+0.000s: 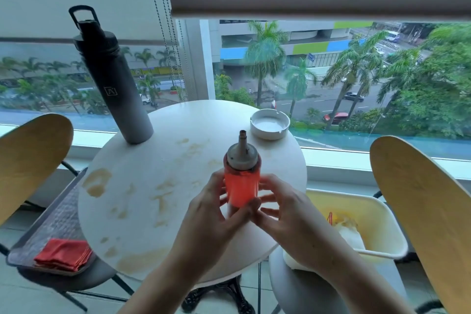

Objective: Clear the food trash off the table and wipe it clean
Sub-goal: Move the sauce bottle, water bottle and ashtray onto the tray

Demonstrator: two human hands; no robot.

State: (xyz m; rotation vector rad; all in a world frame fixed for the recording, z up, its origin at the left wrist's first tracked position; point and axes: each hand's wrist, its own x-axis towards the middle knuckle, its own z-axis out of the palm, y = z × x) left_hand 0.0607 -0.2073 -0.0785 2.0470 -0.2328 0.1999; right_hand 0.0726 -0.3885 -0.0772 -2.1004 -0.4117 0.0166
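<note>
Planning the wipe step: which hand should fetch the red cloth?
Left, probably. The cloth lies on the tray at the table's left. Both hands, left hand and right hand, hold the bottle; the right can keep it.

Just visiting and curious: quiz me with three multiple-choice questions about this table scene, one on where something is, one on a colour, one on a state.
1. Where does the folded cloth lie?
A. On the tray on the left chair
B. On the table
C. In the yellow bin

2. What colour is the squeeze bottle body?
A. Green
B. Red-orange
C. Blue

3. What is the state of the table top?
A. Spotless
B. Covered by a tablecloth
C. Smeared with brown stains

Answers:
1 A: the red cloth sits on the tray beside the table.
2 B: the bottle glows red-orange between the left hand and right hand.
3 C: brown patches spread across the white surface.
</note>
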